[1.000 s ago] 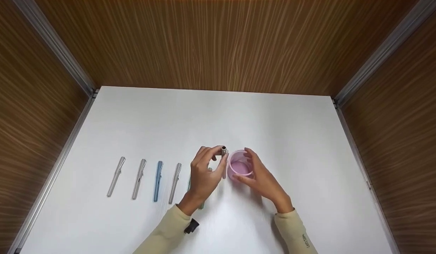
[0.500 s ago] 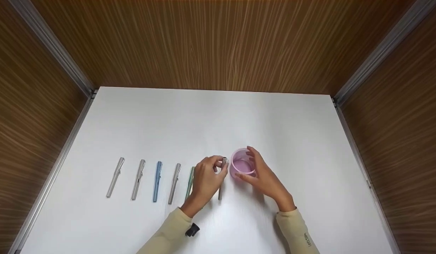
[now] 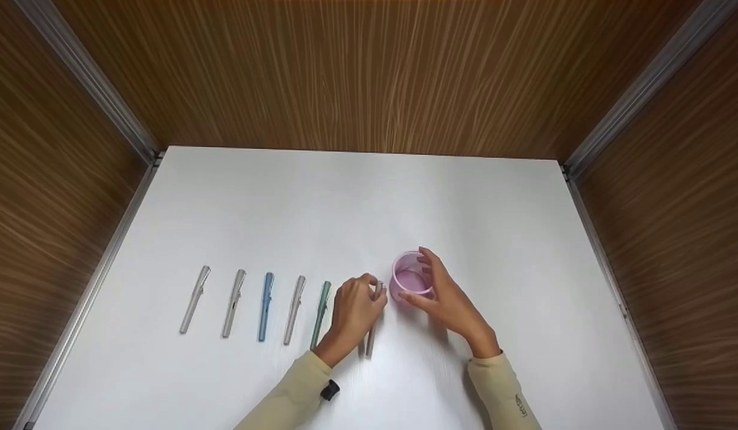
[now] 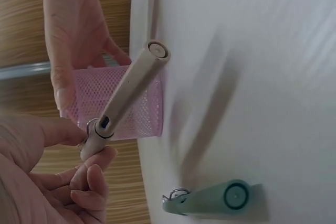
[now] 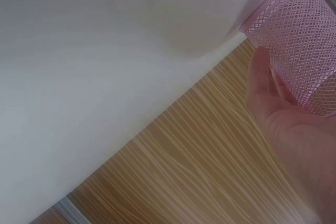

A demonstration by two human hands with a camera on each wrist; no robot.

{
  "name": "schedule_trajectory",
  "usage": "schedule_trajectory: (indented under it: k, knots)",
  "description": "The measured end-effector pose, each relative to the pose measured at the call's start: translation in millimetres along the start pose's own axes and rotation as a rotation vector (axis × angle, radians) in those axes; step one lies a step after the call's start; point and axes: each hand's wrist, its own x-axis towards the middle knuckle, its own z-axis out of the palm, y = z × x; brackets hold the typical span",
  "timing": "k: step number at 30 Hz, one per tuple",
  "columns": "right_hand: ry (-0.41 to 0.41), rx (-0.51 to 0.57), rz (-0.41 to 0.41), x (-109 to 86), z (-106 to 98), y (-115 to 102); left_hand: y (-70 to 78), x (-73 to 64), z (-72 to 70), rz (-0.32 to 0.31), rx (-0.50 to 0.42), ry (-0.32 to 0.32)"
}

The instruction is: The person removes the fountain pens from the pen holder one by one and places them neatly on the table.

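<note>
My left hand (image 3: 352, 310) pinches a beige pen (image 4: 127, 95) by its clip end, between thumb and fingers. In the left wrist view the pen slants, its other end lifted off the table and throwing a shadow. Just right of it stands a pink mesh pen holder (image 3: 396, 292), upright, with no pen visible inside. My right hand (image 3: 455, 306) grips the holder from its right side, thumb and fingers curved around the wall. Beside my left hand a green pen (image 3: 321, 313) lies on the table, partly covered by the wrist in the head view.
Left of the green pen, a row lies spaced apart: a light grey pen (image 3: 294, 310), a blue pen (image 3: 266, 307), a grey pen (image 3: 233, 304) and a silver pen (image 3: 195, 300). The white table (image 3: 345, 203) is enclosed by wood-grain panels (image 3: 357, 77).
My left hand has come down and toward me with the beige pen, away from the holder's rim. My right hand and the holder shifted slightly right, then stayed still.
</note>
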Motion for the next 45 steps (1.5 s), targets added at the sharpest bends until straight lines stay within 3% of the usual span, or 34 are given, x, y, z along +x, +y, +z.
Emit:
schedule_trajectory:
  k: [9,18,23,38,45]
  knots:
    - [-0.008,0.011,0.019,0.8,-0.2,0.8,-4.4,1.9,14.7,0.063,0.149,-0.037]
    - [0.0,0.008,0.008,-0.8,1.4,-1.8,-9.7,2.8,25.7,0.083,0.196,-0.093]
    - [0.003,0.008,0.004,-2.1,1.4,-3.4,-11.8,2.1,29.3,0.094,0.212,-0.092]
    - [-0.001,0.031,0.018,-1.1,7.1,-5.4,-16.6,0.0,27.4,0.106,0.289,-0.143]
    - [0.023,-0.017,0.028,-1.1,5.5,-6.1,-8.7,-5.6,21.8,0.095,0.27,-0.099]
